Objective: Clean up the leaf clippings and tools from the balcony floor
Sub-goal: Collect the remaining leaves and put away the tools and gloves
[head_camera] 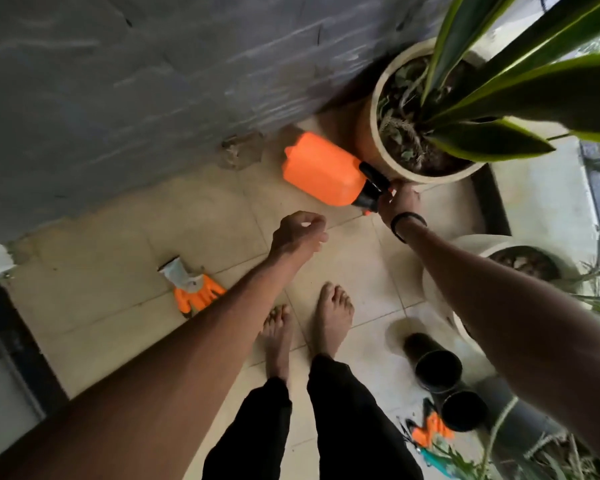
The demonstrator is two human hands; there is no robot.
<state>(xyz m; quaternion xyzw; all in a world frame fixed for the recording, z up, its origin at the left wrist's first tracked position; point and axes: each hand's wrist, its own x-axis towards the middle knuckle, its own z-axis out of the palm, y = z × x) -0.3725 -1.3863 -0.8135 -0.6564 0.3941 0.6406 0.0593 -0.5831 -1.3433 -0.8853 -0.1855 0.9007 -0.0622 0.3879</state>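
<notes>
The orange spray bottle point(321, 169) is gripped by its black top in the right hand point(397, 201), beside the plant pot point(378, 109) near the wall. The left hand point(297, 233) is held loosely curled, empty, above the floor tiles point(118, 244). An orange glove point(196, 292) is seen lying on the floor near its left edge.

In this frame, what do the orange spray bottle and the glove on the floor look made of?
Spray bottle: apparently moulded plastic, a smooth uniform orange body with a black top, gripped by the right hand. Glove: likely knit fabric with an orange rubbery coating on the fingers; grey-white cuff looks cloth.
</notes>
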